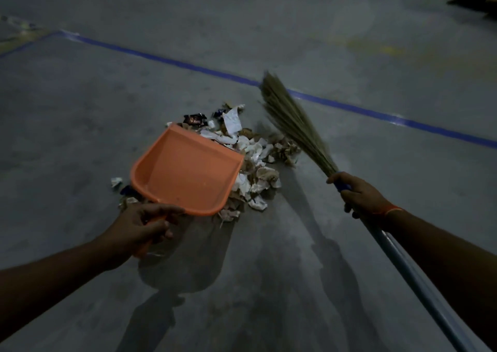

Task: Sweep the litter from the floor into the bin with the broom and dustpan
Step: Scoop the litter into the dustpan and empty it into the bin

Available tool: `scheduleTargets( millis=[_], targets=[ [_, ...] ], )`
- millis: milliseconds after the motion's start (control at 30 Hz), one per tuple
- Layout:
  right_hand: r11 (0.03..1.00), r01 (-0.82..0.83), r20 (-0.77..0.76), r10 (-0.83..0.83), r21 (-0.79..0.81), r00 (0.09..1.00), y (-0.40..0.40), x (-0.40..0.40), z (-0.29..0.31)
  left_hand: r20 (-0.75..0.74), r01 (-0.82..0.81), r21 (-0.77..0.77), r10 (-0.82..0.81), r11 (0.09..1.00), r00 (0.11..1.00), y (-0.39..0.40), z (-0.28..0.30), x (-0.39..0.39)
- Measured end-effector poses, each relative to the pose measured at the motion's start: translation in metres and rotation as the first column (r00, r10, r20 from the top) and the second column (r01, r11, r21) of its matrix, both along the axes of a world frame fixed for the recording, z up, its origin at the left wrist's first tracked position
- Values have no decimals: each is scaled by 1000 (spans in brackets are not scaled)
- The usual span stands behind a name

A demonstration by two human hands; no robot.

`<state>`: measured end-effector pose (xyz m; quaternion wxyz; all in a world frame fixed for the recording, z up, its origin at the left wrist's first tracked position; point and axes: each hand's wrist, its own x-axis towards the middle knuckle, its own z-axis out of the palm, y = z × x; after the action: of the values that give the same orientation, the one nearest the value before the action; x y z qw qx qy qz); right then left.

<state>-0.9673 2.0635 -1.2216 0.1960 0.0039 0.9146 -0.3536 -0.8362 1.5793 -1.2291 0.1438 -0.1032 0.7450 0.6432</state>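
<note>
On floor: L hand [146, 224] fingers grip dustpan [188, 171], mouth toward litter [252, 158]; R hand [360, 195] grips broom [293, 120], bristles up-left.

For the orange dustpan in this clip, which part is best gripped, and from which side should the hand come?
Grip the dustpan by its short handle at the closed rear wall, coming from the near side, as the left hand does. The open lip faces away, against the litter pile, so a rear grip leaves the mouth free for the broom in the right hand.

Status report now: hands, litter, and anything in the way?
Left hand grips dustpan; right hand grips broom. Litter piled at dustpan's mouth, pan empty. Nothing blocking; bin not seen.
</note>
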Motion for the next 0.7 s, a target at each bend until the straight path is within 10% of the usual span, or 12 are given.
scheduleTargets(
  millis=[700],
  targets=[
    [989,148,-14,-148,27,989,86,69,-4,175,1,58,-12,998,985,-31,-47,68]
  ],
)
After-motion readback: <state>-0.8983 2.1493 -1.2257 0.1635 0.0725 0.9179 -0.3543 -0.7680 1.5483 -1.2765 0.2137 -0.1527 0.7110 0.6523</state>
